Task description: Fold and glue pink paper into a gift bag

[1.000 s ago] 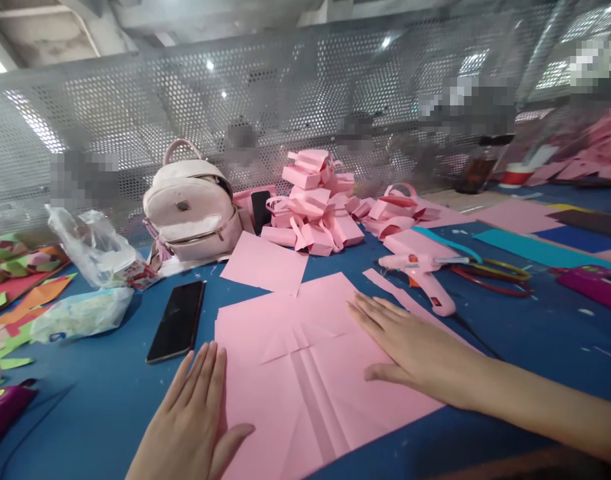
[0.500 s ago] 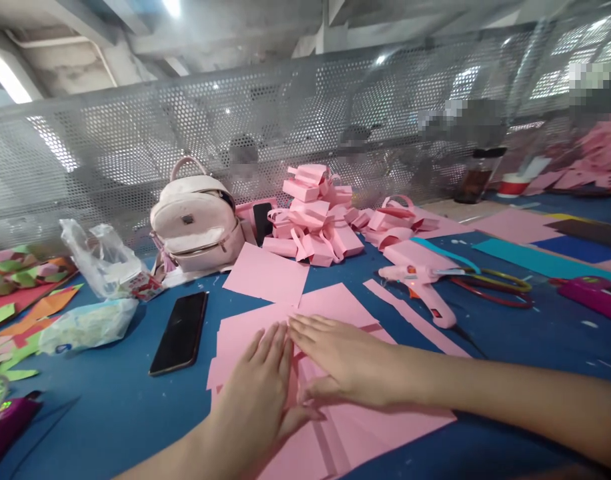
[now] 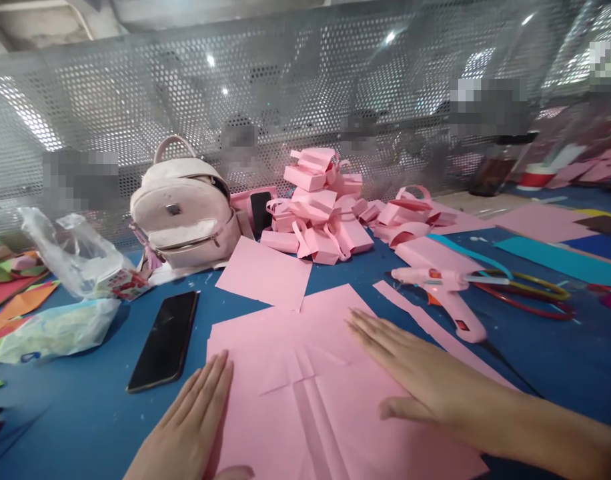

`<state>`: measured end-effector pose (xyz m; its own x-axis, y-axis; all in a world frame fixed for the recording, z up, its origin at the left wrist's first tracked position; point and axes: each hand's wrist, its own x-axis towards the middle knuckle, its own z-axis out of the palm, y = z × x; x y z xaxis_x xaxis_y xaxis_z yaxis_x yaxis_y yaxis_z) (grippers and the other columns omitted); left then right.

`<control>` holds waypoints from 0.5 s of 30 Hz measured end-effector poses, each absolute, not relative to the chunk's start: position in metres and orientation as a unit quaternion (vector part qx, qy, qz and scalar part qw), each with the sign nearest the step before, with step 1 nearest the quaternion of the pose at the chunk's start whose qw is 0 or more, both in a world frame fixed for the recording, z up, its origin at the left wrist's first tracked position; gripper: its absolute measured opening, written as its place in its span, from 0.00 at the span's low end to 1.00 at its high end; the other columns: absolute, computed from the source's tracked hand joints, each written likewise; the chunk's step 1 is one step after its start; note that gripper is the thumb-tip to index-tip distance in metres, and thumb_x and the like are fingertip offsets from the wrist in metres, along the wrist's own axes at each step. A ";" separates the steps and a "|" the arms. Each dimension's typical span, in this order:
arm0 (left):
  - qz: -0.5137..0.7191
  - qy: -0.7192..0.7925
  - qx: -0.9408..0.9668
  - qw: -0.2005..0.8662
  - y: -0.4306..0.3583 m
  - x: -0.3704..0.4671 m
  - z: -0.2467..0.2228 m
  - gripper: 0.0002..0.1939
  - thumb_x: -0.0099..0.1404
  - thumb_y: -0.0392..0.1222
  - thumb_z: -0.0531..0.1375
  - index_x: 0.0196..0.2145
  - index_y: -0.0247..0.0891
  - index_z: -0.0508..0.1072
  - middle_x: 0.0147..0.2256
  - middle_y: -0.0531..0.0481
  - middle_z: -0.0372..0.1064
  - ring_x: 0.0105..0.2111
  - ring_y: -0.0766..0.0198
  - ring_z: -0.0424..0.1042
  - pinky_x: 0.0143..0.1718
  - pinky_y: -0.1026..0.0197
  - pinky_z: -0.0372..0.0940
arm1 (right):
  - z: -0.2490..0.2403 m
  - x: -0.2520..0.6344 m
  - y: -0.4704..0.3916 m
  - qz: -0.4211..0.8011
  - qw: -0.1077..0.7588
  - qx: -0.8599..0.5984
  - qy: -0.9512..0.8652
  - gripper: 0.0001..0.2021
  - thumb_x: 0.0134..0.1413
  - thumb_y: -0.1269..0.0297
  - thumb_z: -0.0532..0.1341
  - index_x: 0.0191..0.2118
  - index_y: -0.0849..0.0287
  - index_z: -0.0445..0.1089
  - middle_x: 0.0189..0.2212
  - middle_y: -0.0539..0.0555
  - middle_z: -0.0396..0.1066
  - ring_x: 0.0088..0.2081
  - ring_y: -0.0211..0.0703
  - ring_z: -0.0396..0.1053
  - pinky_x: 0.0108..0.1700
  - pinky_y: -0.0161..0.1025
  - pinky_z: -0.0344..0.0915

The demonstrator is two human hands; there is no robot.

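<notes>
Pink paper sheets [image 3: 265, 360] lie overlapped in front of me on the blue table, creased along the middle. My left hand [image 3: 190, 413] rests flat at their left edge, fingers stretched out. On the right side of the sheets lies my right hand [image 3: 410, 367], palm down, its thumb spread away from the fingers. Neither hand grips anything. Beyond the stack is another pink sheet [image 3: 265, 270]. A pink glue gun [image 3: 448, 290] lies on its side to the right, past a narrow pink paper strip [image 3: 410, 307].
A black phone [image 3: 165, 340] and a plastic packet [image 3: 60, 330] lie on the left. Behind stand a pale backpack [image 3: 185, 213] and a heap of folded pink paper pieces [image 3: 315, 207]. A perforated metal screen [image 3: 295, 87] runs along the back. Blue paper strips [image 3: 560, 260] lie at right.
My hands have moved apart from the middle of the pink sheets, the left one to the left edge, the right one to the right. The view has tilted down.
</notes>
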<state>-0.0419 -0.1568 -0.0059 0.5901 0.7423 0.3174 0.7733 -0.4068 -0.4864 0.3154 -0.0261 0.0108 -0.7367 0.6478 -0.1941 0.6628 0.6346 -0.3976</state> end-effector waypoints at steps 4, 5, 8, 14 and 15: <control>-0.026 -0.480 -0.813 0.329 -0.173 -0.051 -0.010 0.54 0.66 0.71 0.48 0.70 0.20 0.42 0.57 0.32 0.68 0.54 0.51 0.74 0.49 0.56 0.67 | 0.003 0.329 -0.032 -0.168 0.016 0.391 0.905 0.49 0.55 0.32 0.55 0.71 0.62 0.44 0.71 0.64 0.37 0.70 0.66 0.40 0.69 0.63 0.45; -0.032 -0.481 -0.812 0.330 -0.176 -0.052 -0.010 0.53 0.66 0.71 0.48 0.70 0.21 0.42 0.57 0.32 0.69 0.54 0.50 0.74 0.51 0.55 0.66 | 0.004 0.330 -0.033 -0.150 0.011 0.394 0.907 0.49 0.55 0.33 0.56 0.71 0.63 0.46 0.71 0.65 0.38 0.70 0.67 0.42 0.68 0.63 0.47; -0.045 -0.479 -0.818 0.317 -0.177 -0.049 -0.008 0.50 0.67 0.68 0.51 0.70 0.25 0.45 0.55 0.30 0.71 0.53 0.45 0.73 0.60 0.47 0.56 | 0.016 0.327 -0.033 -0.102 0.013 0.379 0.920 0.43 0.57 0.38 0.59 0.69 0.64 0.54 0.69 0.68 0.48 0.68 0.67 0.49 0.67 0.61 0.53; -0.061 -0.496 -0.853 0.153 -0.145 -0.008 0.023 0.36 0.70 0.61 0.53 0.66 0.34 0.59 0.61 0.36 0.65 0.59 0.46 0.68 0.60 0.46 0.61 | 0.048 0.288 -0.032 -0.063 -0.046 0.287 0.955 0.32 0.54 0.55 0.65 0.62 0.63 0.66 0.64 0.65 0.61 0.65 0.63 0.57 0.64 0.55 0.57; -0.071 -0.505 -0.855 0.094 -0.138 0.000 0.029 0.35 0.71 0.59 0.53 0.67 0.34 0.58 0.61 0.36 0.65 0.58 0.47 0.69 0.58 0.47 0.63 | 0.051 0.281 -0.032 -0.068 -0.055 0.275 0.958 0.26 0.54 0.59 0.65 0.58 0.61 0.70 0.60 0.63 0.68 0.62 0.61 0.63 0.61 0.51 0.60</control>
